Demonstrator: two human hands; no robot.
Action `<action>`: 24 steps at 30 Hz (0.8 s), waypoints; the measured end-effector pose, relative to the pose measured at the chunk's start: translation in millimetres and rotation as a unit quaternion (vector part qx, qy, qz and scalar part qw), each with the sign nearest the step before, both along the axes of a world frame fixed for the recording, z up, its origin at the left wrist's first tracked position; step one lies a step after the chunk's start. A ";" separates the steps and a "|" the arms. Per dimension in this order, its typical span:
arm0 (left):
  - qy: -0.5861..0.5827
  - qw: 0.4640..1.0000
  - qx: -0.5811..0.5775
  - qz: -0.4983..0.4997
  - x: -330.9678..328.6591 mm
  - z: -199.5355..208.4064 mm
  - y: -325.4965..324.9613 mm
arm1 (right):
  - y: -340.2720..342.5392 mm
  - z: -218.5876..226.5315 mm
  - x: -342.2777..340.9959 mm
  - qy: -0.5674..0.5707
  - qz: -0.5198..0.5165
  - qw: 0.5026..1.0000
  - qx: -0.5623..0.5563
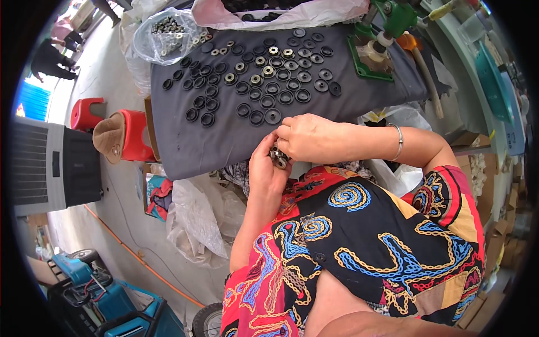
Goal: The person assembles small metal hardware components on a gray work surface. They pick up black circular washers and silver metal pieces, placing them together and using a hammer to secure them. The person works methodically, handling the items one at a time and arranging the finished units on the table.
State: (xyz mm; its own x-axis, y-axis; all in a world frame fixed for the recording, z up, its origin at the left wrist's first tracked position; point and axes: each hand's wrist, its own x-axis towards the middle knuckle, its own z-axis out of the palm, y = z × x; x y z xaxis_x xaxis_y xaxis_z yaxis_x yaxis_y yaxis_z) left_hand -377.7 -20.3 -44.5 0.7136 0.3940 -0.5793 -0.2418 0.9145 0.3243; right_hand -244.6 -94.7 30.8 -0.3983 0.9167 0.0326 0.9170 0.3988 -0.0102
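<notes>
My left hand (265, 173) is cupped near the front edge of the grey cloth-covered table (174, 143). It holds a handful of small metal ring-shaped bearings (279, 160). My right hand (310, 137) is closed, its fingers bent over the left palm at the bearings; whatever is between those fingertips is hidden. Beyond both hands, many round black plastic caps (211, 104) lie spread on the cloth. Metal bearings (268, 72) sit in some of the caps in the middle of the spread.
A green hand press (370, 63) stands at the table's far right, beside a wooden-handled mallet (429, 78). At the far left is a clear bag of metal parts (163, 42). A white sack (314, 14) holds black pieces. Red stools (135, 135) stand left.
</notes>
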 end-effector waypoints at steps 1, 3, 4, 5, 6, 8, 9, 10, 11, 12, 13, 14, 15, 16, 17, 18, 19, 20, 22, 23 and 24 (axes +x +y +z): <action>-0.007 1.000 0.000 0.004 0.0 1.3 0.7 | 0.1 -0.1 -0.5 0.005 -0.002 1.000 0.013; -0.020 1.000 -0.005 0.002 -0.5 -2.4 3.1 | -0.5 0.2 -1.8 -0.008 0.000 1.000 0.024; -0.025 1.000 -0.009 -0.003 -1.0 -7.7 5.3 | -1.5 0.8 -2.7 -0.026 0.004 0.999 0.022; -0.031 0.999 -0.013 -0.008 -1.4 -10.5 6.7 | -1.7 1.7 -2.8 -0.044 0.008 0.999 0.020; -0.018 1.000 -0.011 -0.008 -1.5 -11.1 5.9 | -0.8 4.1 -2.1 -0.039 0.012 0.999 0.004; 0.009 1.000 -0.007 -0.010 -0.1 0.0 1.8 | 1.0 8.2 1.3 -0.029 0.019 0.999 -0.028; 0.011 1.000 -0.012 -0.005 0.0 3.3 1.4 | 2.5 6.8 3.5 -0.014 0.024 0.999 -0.031; 0.011 1.000 -0.016 -0.002 0.7 6.7 0.9 | 3.4 5.8 6.4 -0.001 0.027 0.999 -0.034; 0.012 1.000 -0.020 0.001 1.3 8.2 0.6 | 4.7 5.5 9.7 0.013 0.029 0.999 -0.037; -0.010 1.000 -0.012 -0.005 1.0 5.9 1.5 | 6.9 6.3 14.5 0.072 0.008 0.995 -0.065; -0.032 0.999 -0.003 -0.009 -0.4 1.3 3.9 | 11.1 7.7 20.2 0.131 -0.010 0.987 -0.093; -0.054 0.998 0.005 -0.012 -0.8 -2.0 5.4 | 14.0 9.7 23.9 0.188 -0.029 0.974 -0.121; -0.066 0.998 0.000 -0.003 0.1 -3.2 5.6 | 13.7 15.3 26.1 0.255 -0.071 0.954 -0.138; -0.061 0.998 0.009 -0.011 0.3 -0.9 6.1 | 15.6 13.0 31.0 0.251 -0.075 0.960 -0.102; -0.057 0.998 0.018 -0.018 0.3 3.5 6.5 | 19.8 9.0 39.2 0.247 -0.079 0.964 -0.065; -0.052 0.998 0.026 -0.025 0.1 5.7 6.9 | 25.3 6.8 48.9 0.242 -0.083 0.966 -0.029; -0.043 0.999 0.027 -0.018 -0.3 4.9 7.9 | 33.0 9.3 62.6 0.258 -0.147 0.955 -0.015; -0.035 0.999 0.027 -0.013 -1.1 3.9 9.1 | 41.1 12.4 78.6 0.272 -0.213 0.939 -0.001; -0.024 0.999 0.031 -0.008 -2.4 5.8 9.5 | 53.3 7.2 112.5 0.234 -0.253 0.937 0.057; -0.023 0.999 0.034 -0.006 -2.8 7.7 9.2 | 57.7 1.9 124.7 0.216 -0.272 0.936 0.051; -0.022 0.999 0.038 -0.005 -3.4 9.5 9.0 | 61.2 -4.9 134.9 0.197 -0.290 0.935 0.045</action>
State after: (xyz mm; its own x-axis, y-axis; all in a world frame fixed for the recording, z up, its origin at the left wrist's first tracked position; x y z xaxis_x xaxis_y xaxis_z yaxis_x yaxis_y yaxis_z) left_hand -381.1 -11.3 -35.0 0.7423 0.4276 -0.5159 -0.2479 0.8906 0.3814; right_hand -109.7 -33.5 26.0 0.2243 0.9613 0.1600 0.9113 -0.1487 -0.3840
